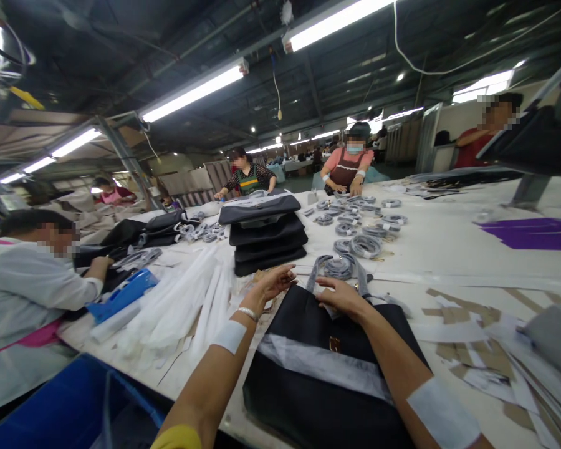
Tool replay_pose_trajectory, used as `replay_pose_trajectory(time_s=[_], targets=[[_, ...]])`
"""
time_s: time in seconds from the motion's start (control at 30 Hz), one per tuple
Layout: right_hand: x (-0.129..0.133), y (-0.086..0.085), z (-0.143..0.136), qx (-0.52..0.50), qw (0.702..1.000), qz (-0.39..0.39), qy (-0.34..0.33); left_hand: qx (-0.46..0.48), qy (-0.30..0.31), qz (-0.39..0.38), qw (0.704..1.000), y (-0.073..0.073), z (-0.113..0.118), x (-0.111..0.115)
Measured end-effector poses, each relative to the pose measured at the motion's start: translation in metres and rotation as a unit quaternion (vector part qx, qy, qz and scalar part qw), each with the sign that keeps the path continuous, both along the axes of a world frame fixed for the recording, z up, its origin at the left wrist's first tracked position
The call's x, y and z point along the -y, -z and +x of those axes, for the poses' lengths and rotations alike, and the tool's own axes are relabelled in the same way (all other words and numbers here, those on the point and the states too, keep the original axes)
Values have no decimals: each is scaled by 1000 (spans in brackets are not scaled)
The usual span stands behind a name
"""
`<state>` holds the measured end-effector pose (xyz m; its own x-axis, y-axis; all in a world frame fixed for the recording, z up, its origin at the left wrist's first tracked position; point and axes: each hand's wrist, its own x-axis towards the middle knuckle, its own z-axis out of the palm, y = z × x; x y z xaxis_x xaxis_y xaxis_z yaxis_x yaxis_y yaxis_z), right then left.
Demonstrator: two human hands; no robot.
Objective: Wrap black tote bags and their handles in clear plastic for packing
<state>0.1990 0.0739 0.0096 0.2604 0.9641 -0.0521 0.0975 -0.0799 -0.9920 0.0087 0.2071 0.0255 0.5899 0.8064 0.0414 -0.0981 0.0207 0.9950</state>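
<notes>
A black bag [318, 393] lies flat in front of me, with a strip of pale wrapping [322, 365] across it and a gold clasp [335, 344]. Its wrapped handle [361, 274] stands up at the far edge. My left hand [275, 282] is just beyond the bag's upper left corner, its fingers apart and nothing visible in them. Over the flap near the handle's base is my right hand [340, 295], index finger and thumb spread; its other fingers are partly hidden. Coiled wrapped straps [365, 246] lie beyond the handle.
Stacked black bags [268, 237] stand ahead, left of centre. White wrapping sheets [168, 305] and a blue holder [124, 294] lie left, near a person in white. Cardboard and paper scraps [477, 337] cover the right side. A blue bin [60, 405] is lower left. Other people work across the table.
</notes>
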Motion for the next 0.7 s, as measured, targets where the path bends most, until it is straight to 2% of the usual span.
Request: replay_pose_trajectory(time_s=[0.2,0.43,0.57,0.7], targets=[[0,-3,4,-74,993,63,60,19,37,-37,998,-11,-3,13],[-1,-16,-1,-191,967,171,9,29,70,13,997,-13,18,21],[-3,-15,-7,-170,963,210,-5,35,77,36,996,-11,24,22],[-4,-10,-13,-89,972,219,-3,30,75,38,996,-6,23,20]])
